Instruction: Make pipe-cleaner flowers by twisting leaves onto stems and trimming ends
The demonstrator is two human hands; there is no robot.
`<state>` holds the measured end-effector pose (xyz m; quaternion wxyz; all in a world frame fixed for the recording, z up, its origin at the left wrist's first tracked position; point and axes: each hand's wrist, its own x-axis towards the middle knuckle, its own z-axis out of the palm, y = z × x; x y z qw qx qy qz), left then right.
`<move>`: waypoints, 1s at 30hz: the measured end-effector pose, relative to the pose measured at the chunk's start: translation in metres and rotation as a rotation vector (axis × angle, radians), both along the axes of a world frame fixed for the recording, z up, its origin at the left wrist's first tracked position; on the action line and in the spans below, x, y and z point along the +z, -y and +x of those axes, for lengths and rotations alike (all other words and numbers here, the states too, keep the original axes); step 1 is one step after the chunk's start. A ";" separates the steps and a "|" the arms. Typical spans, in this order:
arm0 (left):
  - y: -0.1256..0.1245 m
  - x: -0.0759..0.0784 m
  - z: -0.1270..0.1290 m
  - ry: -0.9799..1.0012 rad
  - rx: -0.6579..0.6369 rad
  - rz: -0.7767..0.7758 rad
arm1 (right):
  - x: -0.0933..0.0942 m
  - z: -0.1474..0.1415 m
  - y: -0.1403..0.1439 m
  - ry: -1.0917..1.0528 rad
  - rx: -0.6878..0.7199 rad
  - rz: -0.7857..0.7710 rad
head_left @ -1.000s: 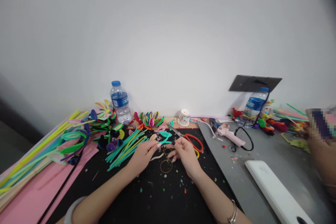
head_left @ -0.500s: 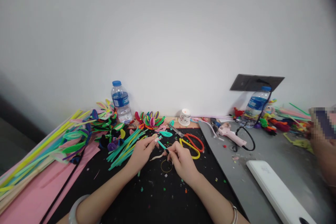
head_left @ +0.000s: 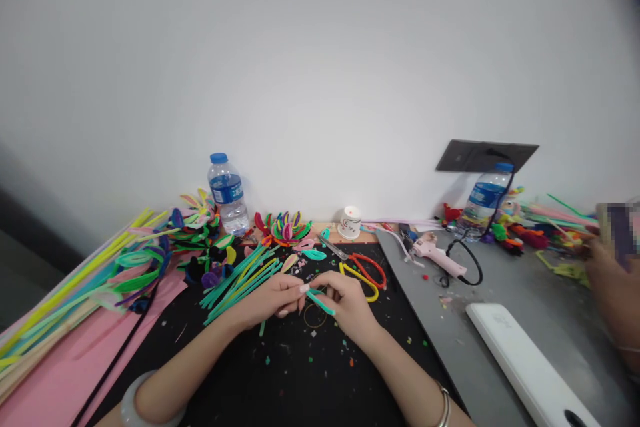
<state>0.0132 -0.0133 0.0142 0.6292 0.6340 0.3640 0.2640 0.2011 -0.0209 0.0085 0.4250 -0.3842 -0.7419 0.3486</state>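
Both hands, left hand [head_left: 273, 297] and right hand [head_left: 345, 300], pinch 1 teal pipe cleaner [head_left: 320, 301] at frame center. It looks only partly bent. Finished flowers [head_left: 285, 228] sit behind, loose stems [head_left: 240, 280] remain unused.

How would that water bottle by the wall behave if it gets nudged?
The water bottle stands tall and narrow, so it would probably tip rather than slide. It looks only partly full, so likely light. Its round body would probably roll toward the pipe cleaners.

Craft workbench against a plain wall — pipe cleaners [head_left: 240, 283], scissors [head_left: 361, 268], glue gun [head_left: 438, 257], and coloured scraps across the black mat [head_left: 300, 373].
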 end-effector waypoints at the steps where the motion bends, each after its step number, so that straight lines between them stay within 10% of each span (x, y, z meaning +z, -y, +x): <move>1: 0.000 0.000 0.000 -0.015 -0.015 0.004 | -0.002 -0.001 0.000 0.001 0.005 -0.033; 14: -0.003 0.001 -0.001 0.116 -0.010 -0.111 | -0.005 -0.002 -0.003 -0.302 0.042 -0.444; 30: 0.005 0.002 0.000 0.072 -0.197 -0.211 | -0.007 0.001 -0.002 -0.260 0.299 -0.565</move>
